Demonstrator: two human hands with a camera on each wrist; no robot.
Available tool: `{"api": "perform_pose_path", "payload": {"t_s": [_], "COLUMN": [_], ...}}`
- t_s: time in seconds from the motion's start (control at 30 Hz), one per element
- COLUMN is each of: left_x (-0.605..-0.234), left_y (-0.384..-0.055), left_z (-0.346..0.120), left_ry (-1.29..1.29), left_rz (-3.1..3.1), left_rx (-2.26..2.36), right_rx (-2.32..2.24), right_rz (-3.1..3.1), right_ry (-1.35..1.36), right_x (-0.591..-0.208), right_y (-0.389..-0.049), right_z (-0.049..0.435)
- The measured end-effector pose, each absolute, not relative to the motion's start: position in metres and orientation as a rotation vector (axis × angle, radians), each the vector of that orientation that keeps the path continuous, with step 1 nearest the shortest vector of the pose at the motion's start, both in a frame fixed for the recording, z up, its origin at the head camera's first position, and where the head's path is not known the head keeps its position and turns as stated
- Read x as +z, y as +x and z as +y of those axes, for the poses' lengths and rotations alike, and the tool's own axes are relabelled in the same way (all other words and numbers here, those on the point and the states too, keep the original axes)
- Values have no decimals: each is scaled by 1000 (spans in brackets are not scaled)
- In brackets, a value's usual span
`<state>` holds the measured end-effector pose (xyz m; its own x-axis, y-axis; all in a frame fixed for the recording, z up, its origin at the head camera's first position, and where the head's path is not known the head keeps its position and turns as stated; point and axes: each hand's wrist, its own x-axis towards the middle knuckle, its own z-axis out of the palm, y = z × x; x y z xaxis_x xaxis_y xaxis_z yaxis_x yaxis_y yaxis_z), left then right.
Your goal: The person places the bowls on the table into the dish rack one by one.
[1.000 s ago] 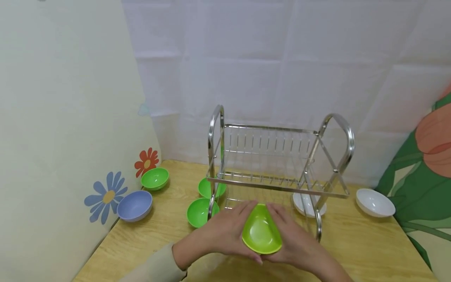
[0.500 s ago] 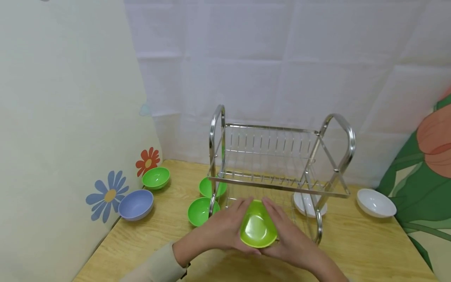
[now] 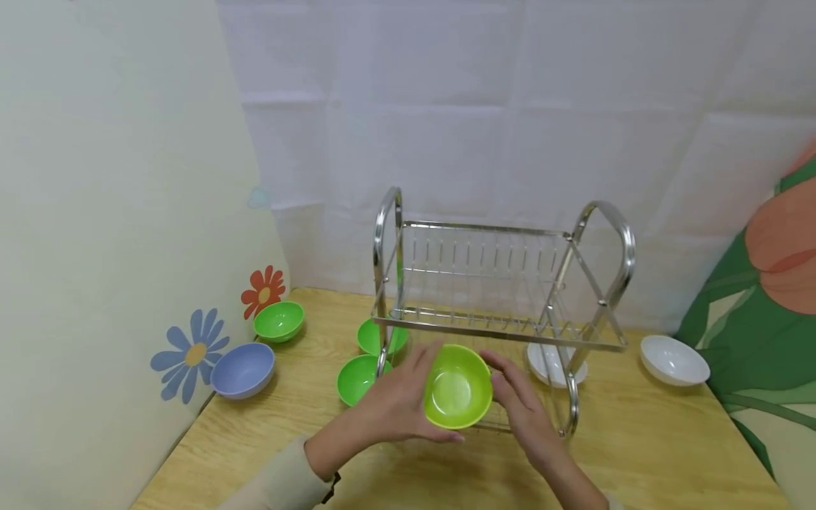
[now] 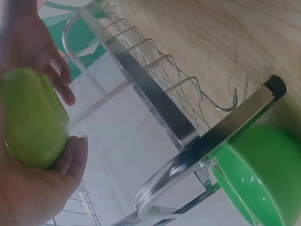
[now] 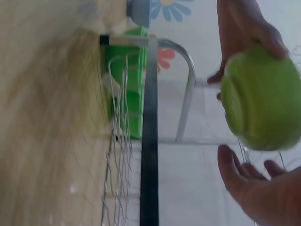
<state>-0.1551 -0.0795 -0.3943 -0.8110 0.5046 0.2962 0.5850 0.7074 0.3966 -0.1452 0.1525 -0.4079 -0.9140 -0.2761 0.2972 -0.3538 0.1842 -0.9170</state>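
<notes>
My left hand (image 3: 398, 400) holds a lime-green bowl (image 3: 456, 388) by its left side, thumb beneath and fingers along the upper edge. The bowl is raised in front of the dish rack, its inside facing the head camera. My right hand (image 3: 525, 418) is at the bowl's right side with loosely bent, spread fingers. In the right wrist view, a gap shows between these fingers (image 5: 228, 162) and the bowl's wall (image 5: 270, 101). From the left wrist, the bowl's underside (image 4: 35, 117) is visible beside the left palm.
A two-tier metal dish rack (image 3: 484, 331) stands just beyond the hands. Two green bowls (image 3: 357, 379) sit by its left leg. Further left are another green bowl (image 3: 279, 321) and a blue bowl (image 3: 242, 370). White bowls stand behind the right leg (image 3: 545, 363) and at far right (image 3: 674, 360).
The bowl has shifted left and slightly up, and its squeezed outline now looks rounder. My right hand has come away from its side, while the left keeps holding it.
</notes>
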Motion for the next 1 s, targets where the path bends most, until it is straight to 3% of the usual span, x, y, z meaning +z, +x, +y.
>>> {"api": "perform_pose_path", "payload": {"t_s": [0.17, 1.0], "left_x": [-397, -407], "left_y": [-154, -154], "left_z": [-76, -65], "left_ry": [-831, -812], "left_rz": [-2715, -2703], "left_rx": [-727, -726], "right_rx": [2040, 2028], "right_rz": [-2281, -2243], "right_ry": [370, 225], "right_x": [-412, -414], "right_y": [-145, -145], "right_z": [135, 117]}}
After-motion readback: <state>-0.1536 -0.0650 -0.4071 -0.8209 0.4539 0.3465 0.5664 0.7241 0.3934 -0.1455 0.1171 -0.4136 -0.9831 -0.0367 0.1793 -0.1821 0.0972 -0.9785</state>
